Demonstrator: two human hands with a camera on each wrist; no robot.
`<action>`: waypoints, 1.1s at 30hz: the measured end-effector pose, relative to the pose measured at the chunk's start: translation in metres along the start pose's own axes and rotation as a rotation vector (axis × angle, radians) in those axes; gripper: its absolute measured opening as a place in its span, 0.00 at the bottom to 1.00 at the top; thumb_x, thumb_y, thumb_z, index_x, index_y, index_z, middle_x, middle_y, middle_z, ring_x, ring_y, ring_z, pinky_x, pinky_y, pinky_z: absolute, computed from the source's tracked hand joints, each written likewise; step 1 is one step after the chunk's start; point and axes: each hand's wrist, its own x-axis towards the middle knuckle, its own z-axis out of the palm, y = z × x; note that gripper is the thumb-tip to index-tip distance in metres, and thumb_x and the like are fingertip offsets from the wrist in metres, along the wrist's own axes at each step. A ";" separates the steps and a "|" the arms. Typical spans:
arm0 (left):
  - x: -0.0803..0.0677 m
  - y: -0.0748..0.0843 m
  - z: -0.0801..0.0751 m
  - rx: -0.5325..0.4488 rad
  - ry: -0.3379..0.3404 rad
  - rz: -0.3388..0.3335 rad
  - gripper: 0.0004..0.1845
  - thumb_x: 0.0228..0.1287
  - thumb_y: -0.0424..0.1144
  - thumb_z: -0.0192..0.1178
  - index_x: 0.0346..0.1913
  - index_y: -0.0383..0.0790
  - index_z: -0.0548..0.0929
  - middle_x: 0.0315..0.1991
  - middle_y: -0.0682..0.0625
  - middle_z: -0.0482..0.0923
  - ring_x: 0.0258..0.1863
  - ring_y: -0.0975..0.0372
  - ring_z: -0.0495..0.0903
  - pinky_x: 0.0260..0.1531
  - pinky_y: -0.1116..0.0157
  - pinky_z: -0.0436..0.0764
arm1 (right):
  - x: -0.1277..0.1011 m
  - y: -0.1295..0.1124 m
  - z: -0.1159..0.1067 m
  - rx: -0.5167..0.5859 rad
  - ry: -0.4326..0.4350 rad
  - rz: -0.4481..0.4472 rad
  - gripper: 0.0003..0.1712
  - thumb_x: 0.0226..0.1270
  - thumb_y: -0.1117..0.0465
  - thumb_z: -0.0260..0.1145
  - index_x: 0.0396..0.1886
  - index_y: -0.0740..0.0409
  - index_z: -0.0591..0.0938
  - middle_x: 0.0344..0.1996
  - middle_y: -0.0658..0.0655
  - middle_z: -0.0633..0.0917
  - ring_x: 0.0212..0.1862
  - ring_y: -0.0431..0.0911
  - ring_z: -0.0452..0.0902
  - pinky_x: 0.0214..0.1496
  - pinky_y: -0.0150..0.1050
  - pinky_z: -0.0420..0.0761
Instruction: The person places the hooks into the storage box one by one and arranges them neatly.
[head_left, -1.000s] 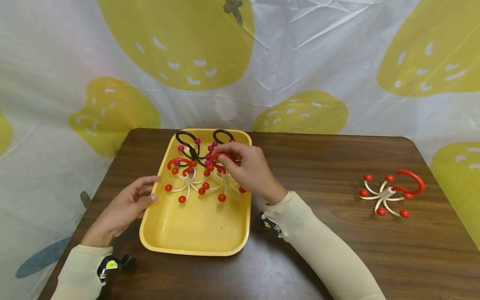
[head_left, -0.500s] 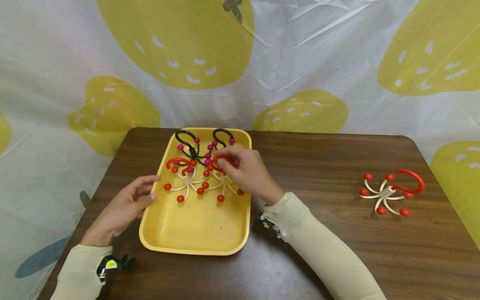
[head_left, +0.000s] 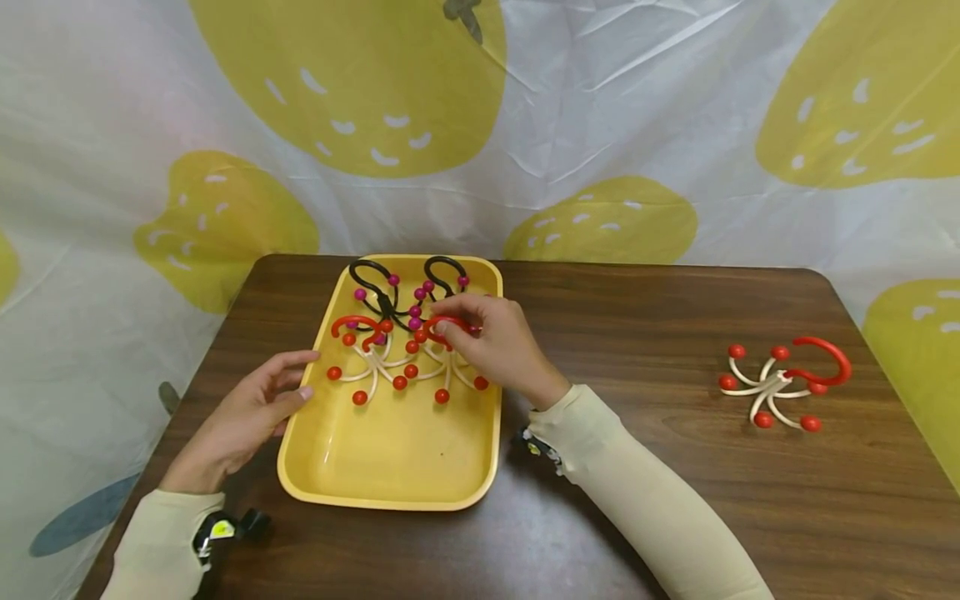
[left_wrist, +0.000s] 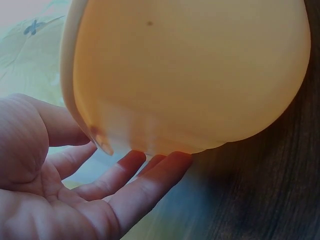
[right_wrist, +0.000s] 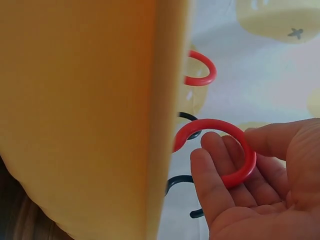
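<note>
While the right hand [head_left: 501, 346] reaches into the upper middle of the head view, its grip is pinched on the red hook [head_left: 444, 323] of a white-armed hanger with red ball tips [head_left: 448, 372], which lies in the far half of the yellow tray [head_left: 405, 467] among others of its kind. The right wrist view shows that red hook [right_wrist: 227, 150] lying across the curled fingers [right_wrist: 212, 182], with the thumb closing on it from the right of the frame, just beside the tray wall [right_wrist: 100, 115]. Left of it sits a second red-and-white hanger [head_left: 365, 354], and behind both, at the tray's far end, two black hangers with magenta balls [head_left: 393, 292]. The left hand [head_left: 247, 412] lies at the lower left, fingers relaxed and apart, their tips against the tray's outer left wall [left_wrist: 185, 80], seemingly steadying it. One more red-and-white hanger [head_left: 780, 383] rests alone on the brown table [head_left: 660, 333] at the right of the frame. By my reading, the step in hand is taking hold of this hanger to lift it out; its arms seem interlaced with the neighbour's, so the next move calls for a slow, straight lift while the tray is kept steady.
</note>
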 end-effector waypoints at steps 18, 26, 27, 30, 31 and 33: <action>0.000 -0.002 -0.002 -0.006 -0.007 -0.013 0.32 0.82 0.34 0.56 0.82 0.41 0.59 0.70 0.26 0.69 0.48 0.55 0.88 0.39 0.54 0.91 | 0.003 0.004 -0.027 0.115 0.064 0.027 0.12 0.70 0.66 0.74 0.52 0.62 0.90 0.46 0.59 0.93 0.44 0.49 0.92 0.47 0.38 0.90; -0.001 -0.004 -0.004 -0.032 -0.024 0.004 0.32 0.82 0.35 0.56 0.82 0.40 0.59 0.70 0.26 0.67 0.48 0.57 0.88 0.39 0.53 0.91 | 0.001 0.003 -0.049 0.128 0.118 0.011 0.12 0.70 0.65 0.74 0.51 0.64 0.89 0.45 0.60 0.93 0.43 0.48 0.91 0.48 0.34 0.89; -0.001 -0.004 -0.004 -0.030 -0.023 0.004 0.32 0.82 0.35 0.56 0.82 0.40 0.59 0.70 0.26 0.68 0.48 0.57 0.88 0.39 0.53 0.91 | 0.001 0.002 -0.051 0.133 0.122 0.010 0.13 0.70 0.66 0.74 0.51 0.65 0.89 0.45 0.61 0.93 0.43 0.48 0.91 0.47 0.33 0.89; 0.000 -0.004 -0.004 -0.028 -0.021 0.004 0.32 0.82 0.35 0.56 0.82 0.41 0.59 0.70 0.26 0.68 0.48 0.57 0.88 0.39 0.53 0.91 | -0.001 0.001 -0.059 0.132 0.132 0.008 0.14 0.70 0.67 0.73 0.52 0.66 0.89 0.45 0.64 0.92 0.42 0.46 0.92 0.47 0.32 0.89; 0.000 -0.004 -0.004 -0.026 -0.020 0.003 0.32 0.82 0.35 0.56 0.82 0.41 0.59 0.70 0.26 0.68 0.48 0.57 0.88 0.39 0.53 0.91 | -0.002 0.000 -0.061 0.126 0.135 0.010 0.14 0.70 0.66 0.74 0.53 0.65 0.89 0.46 0.63 0.92 0.42 0.45 0.91 0.47 0.31 0.88; 0.000 -0.004 -0.004 -0.022 -0.017 0.001 0.32 0.82 0.35 0.56 0.82 0.41 0.59 0.70 0.26 0.68 0.48 0.56 0.88 0.39 0.53 0.91 | -0.004 0.000 -0.066 0.110 0.143 0.013 0.14 0.70 0.66 0.74 0.53 0.64 0.89 0.46 0.62 0.92 0.42 0.42 0.91 0.47 0.30 0.88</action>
